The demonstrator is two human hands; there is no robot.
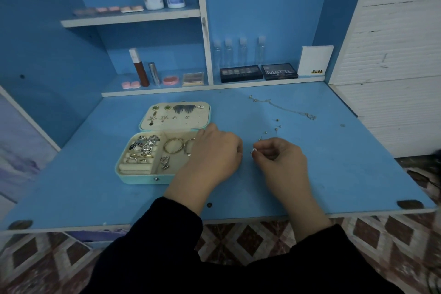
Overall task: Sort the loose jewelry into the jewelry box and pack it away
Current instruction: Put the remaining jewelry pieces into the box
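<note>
Dark sleeves point(155, 246) fill the near edge of the head view, and from them both hands reach onto the blue desk point(83, 198). The right hand point(279, 159) pinches a small banded ring point(253, 151) between thumb and fingertip, just above the desk and to the right of the open jewelry box point(143, 178). The left hand point(214, 150) lies knuckles-up with fingers curled over the box's right side, hiding that compartment; I cannot tell whether it grips anything. The step in hand looks like carrying this ring to the box. The next move calls for a short carry left to the ring rolls point(134, 167) at the box's near left, then a press into a free slot. Farther right, loose stud earrings point(276, 126) and a necklace chain point(286, 109) lie on the desk, not yet sorted.
</note>
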